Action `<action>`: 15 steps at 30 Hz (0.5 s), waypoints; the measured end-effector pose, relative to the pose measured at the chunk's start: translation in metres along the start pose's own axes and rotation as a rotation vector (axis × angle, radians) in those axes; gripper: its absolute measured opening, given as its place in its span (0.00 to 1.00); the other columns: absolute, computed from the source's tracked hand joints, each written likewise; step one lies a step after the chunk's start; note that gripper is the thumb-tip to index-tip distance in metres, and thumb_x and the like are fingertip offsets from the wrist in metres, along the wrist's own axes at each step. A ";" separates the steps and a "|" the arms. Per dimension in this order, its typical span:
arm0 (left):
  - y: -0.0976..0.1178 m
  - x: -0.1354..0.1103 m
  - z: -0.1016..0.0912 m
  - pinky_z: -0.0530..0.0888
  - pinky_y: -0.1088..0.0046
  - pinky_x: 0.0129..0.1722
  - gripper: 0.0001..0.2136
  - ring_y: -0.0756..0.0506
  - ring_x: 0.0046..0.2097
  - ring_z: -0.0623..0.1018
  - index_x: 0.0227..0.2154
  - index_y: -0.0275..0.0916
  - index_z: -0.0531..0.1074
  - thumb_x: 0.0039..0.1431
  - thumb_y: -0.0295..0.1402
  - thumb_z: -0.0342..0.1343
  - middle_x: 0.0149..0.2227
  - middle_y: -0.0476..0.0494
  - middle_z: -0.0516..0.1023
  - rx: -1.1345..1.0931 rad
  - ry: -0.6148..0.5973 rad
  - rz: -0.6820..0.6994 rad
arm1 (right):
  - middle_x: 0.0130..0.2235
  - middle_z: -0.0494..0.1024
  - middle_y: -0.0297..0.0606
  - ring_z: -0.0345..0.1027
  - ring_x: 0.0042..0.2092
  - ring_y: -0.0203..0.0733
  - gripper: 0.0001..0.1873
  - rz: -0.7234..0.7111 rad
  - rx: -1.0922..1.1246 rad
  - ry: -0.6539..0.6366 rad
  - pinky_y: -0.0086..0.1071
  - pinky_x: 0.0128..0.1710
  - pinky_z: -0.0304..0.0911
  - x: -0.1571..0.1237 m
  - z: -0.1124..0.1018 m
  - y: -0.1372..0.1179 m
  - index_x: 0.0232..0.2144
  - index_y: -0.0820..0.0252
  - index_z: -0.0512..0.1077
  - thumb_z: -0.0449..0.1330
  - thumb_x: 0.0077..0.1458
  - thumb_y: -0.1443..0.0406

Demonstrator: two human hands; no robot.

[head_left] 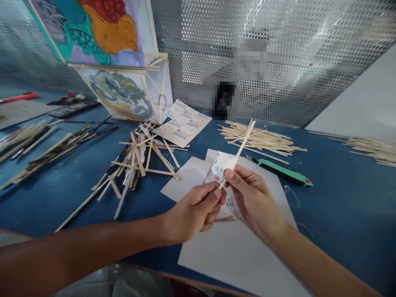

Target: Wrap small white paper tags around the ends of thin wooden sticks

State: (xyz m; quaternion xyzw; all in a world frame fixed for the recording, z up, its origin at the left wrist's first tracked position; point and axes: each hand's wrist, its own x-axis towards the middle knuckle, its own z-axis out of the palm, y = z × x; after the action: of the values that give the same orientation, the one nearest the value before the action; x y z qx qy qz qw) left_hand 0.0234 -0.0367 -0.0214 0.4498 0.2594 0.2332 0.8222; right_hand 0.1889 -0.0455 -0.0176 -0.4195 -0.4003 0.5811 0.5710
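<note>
The wooden strip point(245, 138) between my fingers point(230, 174) is pale cream, and the printed paper point(220, 165) I hold is off-white with blue lettering. My bench point(346, 206) is deep blue, the knife point(278, 170) mint green and black with a red dot. The silver panel point(198, 53) is patterned with small holes; the upper painting point(119, 33) mixes red, orange, teal and lilac.

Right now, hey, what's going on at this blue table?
A person's left hand pinches the near end of a thin wooden stick, while the right hand holds a piece of printed paper against it. Both hands are above white sheets on the table. A green-and-black cutter lies to the right, and a pile of similar sticks lies beyond the hands.
</note>
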 end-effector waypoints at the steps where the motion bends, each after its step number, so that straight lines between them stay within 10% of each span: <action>1: -0.002 0.001 0.000 0.46 0.83 0.16 0.15 0.55 0.19 0.43 0.32 0.41 0.61 0.72 0.45 0.45 0.20 0.62 0.46 -0.005 0.007 -0.004 | 0.31 0.76 0.35 0.65 0.32 0.37 0.08 -0.015 -0.001 0.044 0.32 0.36 0.65 0.002 -0.002 0.000 0.31 0.54 0.80 0.66 0.58 0.58; 15: -0.008 0.004 -0.004 0.51 0.85 0.16 0.16 0.56 0.19 0.47 0.31 0.41 0.61 0.71 0.46 0.46 0.21 0.61 0.53 -0.028 0.085 -0.010 | 0.25 0.71 0.32 0.60 0.28 0.35 0.14 0.028 -0.008 0.135 0.32 0.32 0.61 0.014 -0.007 0.001 0.22 0.58 0.74 0.70 0.52 0.57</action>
State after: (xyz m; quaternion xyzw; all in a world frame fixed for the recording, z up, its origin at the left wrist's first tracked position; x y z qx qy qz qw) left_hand 0.0249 -0.0360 -0.0312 0.4266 0.2933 0.2515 0.8177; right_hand 0.1955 -0.0317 -0.0218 -0.4656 -0.3572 0.5578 0.5870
